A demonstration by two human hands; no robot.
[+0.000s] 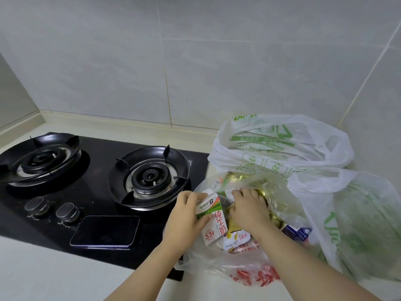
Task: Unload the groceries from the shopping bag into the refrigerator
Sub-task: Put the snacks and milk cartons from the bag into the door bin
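Your left hand [184,218] has its grip closed round a white and green milk carton [213,216], thumb across the near face and fingers behind. The carton stands tilted at the left edge of the mouth of the clear shopping bag [217,266], the one with red print, which lies on the pale tabletop [43,274] near you, just right of the black gas stove [97,170].

Your right hand [249,210] is in the bag's mouth just right of the carton. Its bent fingers rest on crinkled gold foil packets [273,205], but you cannot tell from here whether that grip holds anything.

Lower in the same bag are a white pouch [237,237] with red writing and, to the right, a dark blue carton [297,232].

Two white bags with green print sit beside it. One [282,144] is farther back against the tiled wall and the other [364,224] is on the right.

A dark flat slab [105,230] lies on the stove's near edge, right of the two knobs [52,208].
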